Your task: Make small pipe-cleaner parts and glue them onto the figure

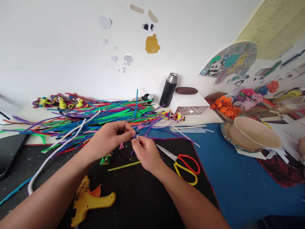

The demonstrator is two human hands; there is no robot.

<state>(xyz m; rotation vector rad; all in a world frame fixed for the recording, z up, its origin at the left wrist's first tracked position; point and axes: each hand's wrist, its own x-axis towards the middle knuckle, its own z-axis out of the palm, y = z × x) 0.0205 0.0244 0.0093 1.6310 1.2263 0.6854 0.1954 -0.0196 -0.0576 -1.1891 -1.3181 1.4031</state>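
My left hand (113, 137) is closed in a pinch over the black mat (147, 203), with a small dark tip beside its fingertips. Just to the right and lower, my right hand (147, 153) pinches a tiny whitish piece (137, 137) between thumb and finger. The two hands nearly touch. A yellow-green stem (124, 166) lies on the mat and runs under my right hand. Scissors (177, 158) with red and yellow handles rest right of that hand. A small green piece (106, 159) and a pink piece (121, 146) lie below my left hand.
Many coloured pipe cleaners (114, 113) are heaped behind the hands. A yellow glue gun (91, 202) lies at the front left. A black flask (168, 90) stands near the wall. At the right are a bowl (254, 133), orange flowers (225, 106) and part of another person's hand.
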